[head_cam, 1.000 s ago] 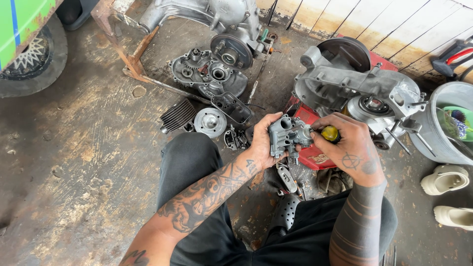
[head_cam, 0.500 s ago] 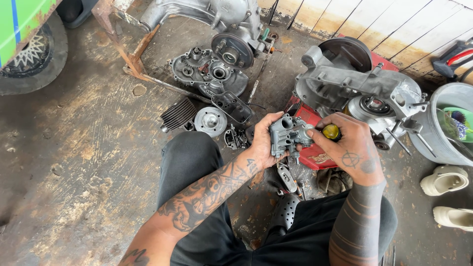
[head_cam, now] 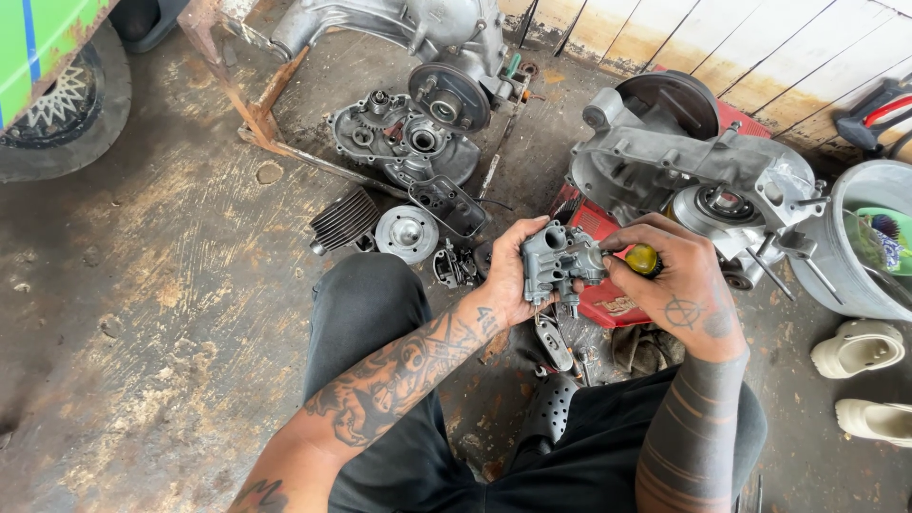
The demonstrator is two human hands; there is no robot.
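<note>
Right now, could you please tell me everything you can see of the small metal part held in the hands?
The small metal part is a grey cast piece, dull and a little grimy, with a round open bore on top and small fittings beneath. The left hand cups it from the left; the right hand, holding a yellow-handled tool, meets its right side. It is held above the knees and the red box.

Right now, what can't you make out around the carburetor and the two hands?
Head view only:
- Screwdriver: only its yellow handle end shows; the right hand covers the shaft and tip.
- Carburetor: its underside and near side are hidden by the left hand and its fingers.
- Where the tool meets the carburetor: blocked by the right hand's fingers.
- Grey tub: cut off by the right edge.
</note>
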